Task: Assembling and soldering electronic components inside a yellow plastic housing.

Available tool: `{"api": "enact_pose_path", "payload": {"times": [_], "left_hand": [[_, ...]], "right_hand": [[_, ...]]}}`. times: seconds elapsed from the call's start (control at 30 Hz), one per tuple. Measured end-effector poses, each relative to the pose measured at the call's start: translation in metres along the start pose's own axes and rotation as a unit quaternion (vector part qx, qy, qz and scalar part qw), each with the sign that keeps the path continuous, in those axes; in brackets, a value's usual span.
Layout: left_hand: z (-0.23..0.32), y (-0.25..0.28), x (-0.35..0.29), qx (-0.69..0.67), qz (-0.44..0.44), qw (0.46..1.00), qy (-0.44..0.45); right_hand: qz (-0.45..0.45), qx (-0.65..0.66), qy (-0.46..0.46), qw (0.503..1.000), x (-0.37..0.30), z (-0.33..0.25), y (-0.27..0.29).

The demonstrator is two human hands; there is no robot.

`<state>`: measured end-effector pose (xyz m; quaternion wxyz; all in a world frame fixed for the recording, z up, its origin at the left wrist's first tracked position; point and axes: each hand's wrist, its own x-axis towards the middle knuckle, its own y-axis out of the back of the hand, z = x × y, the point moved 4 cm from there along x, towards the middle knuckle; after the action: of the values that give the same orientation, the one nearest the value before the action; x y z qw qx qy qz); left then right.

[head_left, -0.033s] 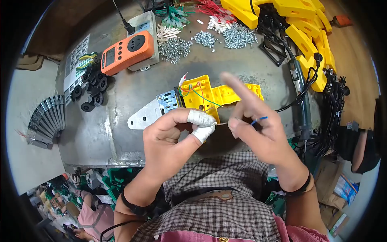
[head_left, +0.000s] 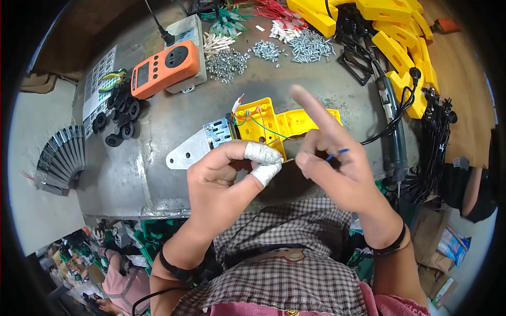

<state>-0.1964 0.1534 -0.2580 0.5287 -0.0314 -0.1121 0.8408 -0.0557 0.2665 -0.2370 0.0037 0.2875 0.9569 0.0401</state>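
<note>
A yellow plastic housing half [head_left: 258,126] lies on the metal table, with red, green and white wires inside it. Joined to its left end are a perforated metal bracket [head_left: 217,131] and a pale flat plate [head_left: 185,154]. My left hand [head_left: 224,181] is in front of the housing, white tape on its thumb and index finger, their tips pinched together on a thin pale wire [head_left: 288,159]. Facing it, my right hand [head_left: 337,168] has its thumb and curled fingers closed, its index finger pointing up and away. A blue wire end [head_left: 338,154] sticks out between those fingers.
An orange meter with a socket [head_left: 166,68] rests on a grey box at back left, near black wheels [head_left: 124,116]. Screws [head_left: 311,46] and nuts [head_left: 226,64] are piled behind. On the right stand a corded tool [head_left: 392,121] and stacked yellow housings [head_left: 408,58].
My right index finger has lifted slightly farther from the housing, and the right thumb has shifted a little left. My left hand's pinch looks the same.
</note>
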Motion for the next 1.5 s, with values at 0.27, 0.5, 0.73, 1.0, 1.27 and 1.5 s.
{"api": "enact_pose_path", "payload": {"times": [0.27,0.5,0.73,1.0,1.27,1.5], "left_hand": [[0.002,-0.009,0.000,-0.011,-0.049,0.999,-0.006],[0.000,-0.011,-0.003,0.061,0.011,0.997,-0.043],[-0.003,-0.011,-0.006,0.016,0.010,1.000,-0.015],[-0.013,-0.007,-0.010,-0.010,-0.016,1.000,-0.002],[-0.007,-0.006,-0.012,0.119,-0.048,0.992,0.006],[-0.004,0.002,-0.014,0.171,-0.064,0.983,-0.003]], "right_hand": [[0.027,0.008,0.017,0.999,-0.002,0.004,0.000],[0.072,-0.063,0.096,0.991,-0.004,-0.002,0.003],[0.037,-0.045,0.127,0.990,-0.005,0.005,0.000],[-0.050,0.108,0.015,0.993,-0.003,0.014,0.000],[-0.049,0.013,-0.021,0.998,-0.001,0.008,0.014],[-0.046,0.033,-0.009,0.998,0.000,0.006,0.019]]}}
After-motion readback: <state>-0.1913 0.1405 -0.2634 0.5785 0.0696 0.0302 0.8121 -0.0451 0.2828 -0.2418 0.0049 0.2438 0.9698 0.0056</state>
